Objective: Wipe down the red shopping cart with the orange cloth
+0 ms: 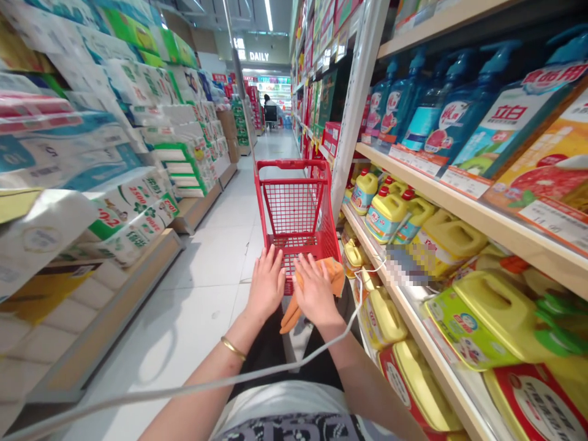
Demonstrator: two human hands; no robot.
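A red shopping cart [294, 211] with grid sides stands straight in front of me. My left hand [267, 278] is at the cart's near end, palm down, with its fingers stretched forward. Beside it, my right hand [316, 288] also lies palm down, fingers spread. Under and around the right hand hangs an orange cloth-like piece [337, 278], perhaps a glove, with one narrow end pointing down to the left. Both palms, and the cart's handle beneath them, are hidden. A white cable [275, 369] runs across my forearms and up to the right shelf.
On the right, a shelf [459, 190] bears blue pump bottles [452, 116] above yellow detergent jugs [386, 211]. Stacked tissue packs [133, 196] line the left side. A tiled aisle [211, 269] leads ahead, with a person [267, 101] far down it. A metal pole [239, 73] rises by the cart.
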